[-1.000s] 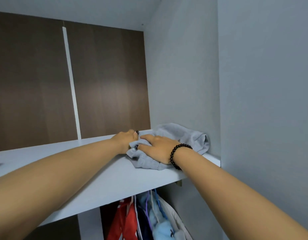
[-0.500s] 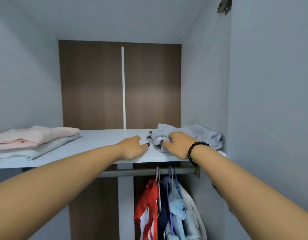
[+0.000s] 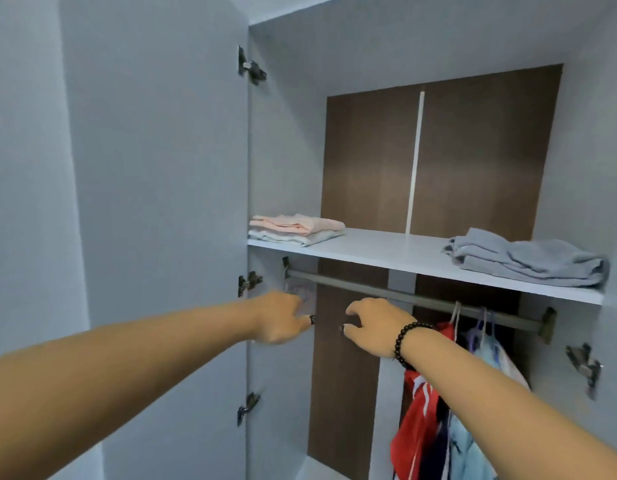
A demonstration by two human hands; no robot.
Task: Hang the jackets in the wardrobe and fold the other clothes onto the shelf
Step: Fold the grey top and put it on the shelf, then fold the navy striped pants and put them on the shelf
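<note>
A folded grey garment [image 3: 529, 261] lies at the right end of the white wardrobe shelf [image 3: 386, 252]. At the shelf's left end a folded pink garment [image 3: 296, 223] rests on a folded pale grey one [image 3: 293, 237]. Below, jackets hang from the grey rail [image 3: 369, 292] at its right end: a red one with white stripes [image 3: 418, 420], a dark one and a light blue one [image 3: 470, 441]. My left hand [image 3: 279, 317] and my right hand [image 3: 373, 327], with a black bead bracelet, float below the shelf, fingers loosely curled, holding nothing.
The open grey wardrobe door [image 3: 154, 237] stands on the left with metal hinges [image 3: 250, 282] along its edge. Another hinge [image 3: 584, 365] sits on the right wall. The brown back panel [image 3: 341, 393] shows behind the rail's bare left part.
Both hands have let go of the grey garment and dropped below the shelf. The view has pulled back and swung left, showing the door and the whole shelf.
</note>
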